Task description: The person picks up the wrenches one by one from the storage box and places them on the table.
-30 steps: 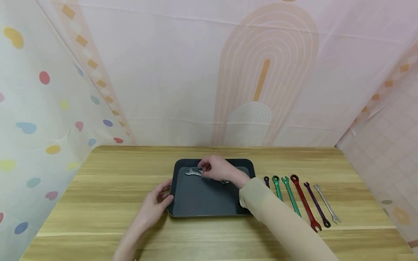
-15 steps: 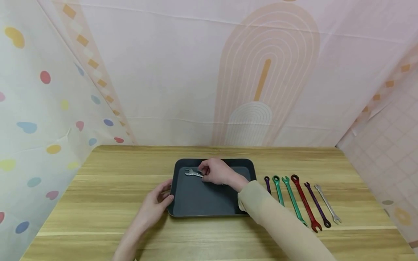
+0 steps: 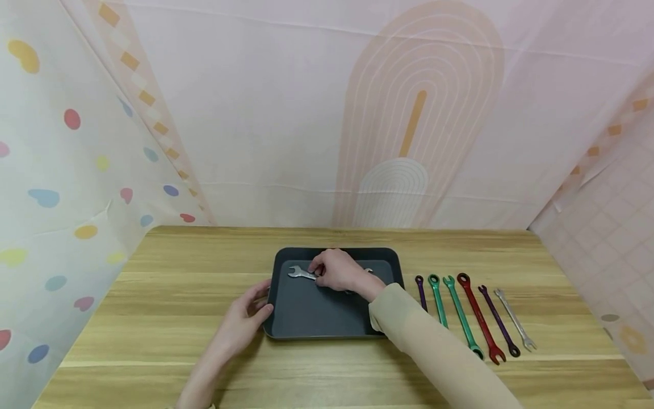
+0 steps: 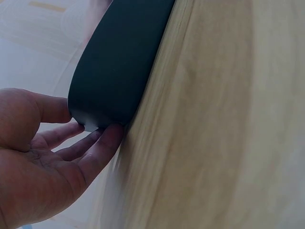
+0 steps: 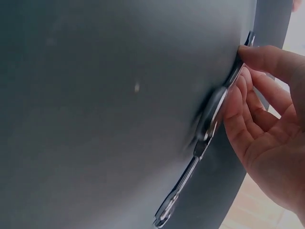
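Note:
My left hand [image 3: 242,321] holds the left side of a dark grey tray [image 3: 317,315]. In the left wrist view the thumb lies at the tray's rim and the fingers [image 4: 102,155] at its outer wall. Over the tray's back half, my right hand [image 3: 339,271] pinches a silver wrench [image 3: 296,272], whose open-ended jaw points left. The right wrist view has the wrench [image 5: 235,74] between thumb and fingers, close to the tray's back wall. More shiny metal [image 5: 176,188] runs on beyond it. A further silver end [image 3: 368,270] shows behind the wrist; the hand hides the rest.
To the tray's right, several wrenches lie side by side on the wooden table [image 3: 153,318]: purple [image 3: 421,291], green [image 3: 437,301], another green [image 3: 462,318], red [image 3: 480,318], a second purple [image 3: 498,321] and silver [image 3: 515,321]. Patterned cloth [image 3: 265,113] hangs behind.
My right hand has shifted slightly down in the tray with the silver wrench, whose visible end now slants a little more. A silver end has come into sight behind the wrist. The left hand stays put.

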The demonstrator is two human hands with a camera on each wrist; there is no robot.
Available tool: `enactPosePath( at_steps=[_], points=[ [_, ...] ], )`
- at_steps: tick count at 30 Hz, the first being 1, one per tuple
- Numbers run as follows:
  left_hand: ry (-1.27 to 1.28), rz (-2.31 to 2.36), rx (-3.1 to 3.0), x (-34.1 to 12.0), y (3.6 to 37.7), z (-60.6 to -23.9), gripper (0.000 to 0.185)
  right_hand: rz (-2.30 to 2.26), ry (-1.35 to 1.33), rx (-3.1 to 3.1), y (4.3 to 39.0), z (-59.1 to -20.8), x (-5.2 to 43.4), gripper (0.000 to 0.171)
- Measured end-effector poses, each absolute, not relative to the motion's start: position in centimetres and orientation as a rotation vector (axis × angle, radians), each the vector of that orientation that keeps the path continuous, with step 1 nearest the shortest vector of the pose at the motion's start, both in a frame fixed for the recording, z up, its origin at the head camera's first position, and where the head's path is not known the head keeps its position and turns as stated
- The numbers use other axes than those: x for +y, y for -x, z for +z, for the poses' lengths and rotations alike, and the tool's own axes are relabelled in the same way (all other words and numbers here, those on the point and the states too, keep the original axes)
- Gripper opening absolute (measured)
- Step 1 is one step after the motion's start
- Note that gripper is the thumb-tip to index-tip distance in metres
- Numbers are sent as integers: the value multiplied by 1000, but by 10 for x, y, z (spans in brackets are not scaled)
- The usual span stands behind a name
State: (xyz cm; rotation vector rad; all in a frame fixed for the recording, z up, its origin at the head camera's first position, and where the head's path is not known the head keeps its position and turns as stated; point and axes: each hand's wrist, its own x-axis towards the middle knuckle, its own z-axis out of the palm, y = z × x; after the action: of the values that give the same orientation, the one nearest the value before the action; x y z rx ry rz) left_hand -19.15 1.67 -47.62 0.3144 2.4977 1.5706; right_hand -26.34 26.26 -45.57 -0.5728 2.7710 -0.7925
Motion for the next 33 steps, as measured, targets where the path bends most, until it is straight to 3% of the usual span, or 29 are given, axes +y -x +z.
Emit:
enactPosePath(
  at_steps=[16,33],
  points=[
    [-325,1581,2490,21,192,-475,55,-701,610,2787,264,-456,258,10],
    [-319,1583,2492,20,191,-475,55,-715,667,2709,266,-458,260,12]
  ],
)
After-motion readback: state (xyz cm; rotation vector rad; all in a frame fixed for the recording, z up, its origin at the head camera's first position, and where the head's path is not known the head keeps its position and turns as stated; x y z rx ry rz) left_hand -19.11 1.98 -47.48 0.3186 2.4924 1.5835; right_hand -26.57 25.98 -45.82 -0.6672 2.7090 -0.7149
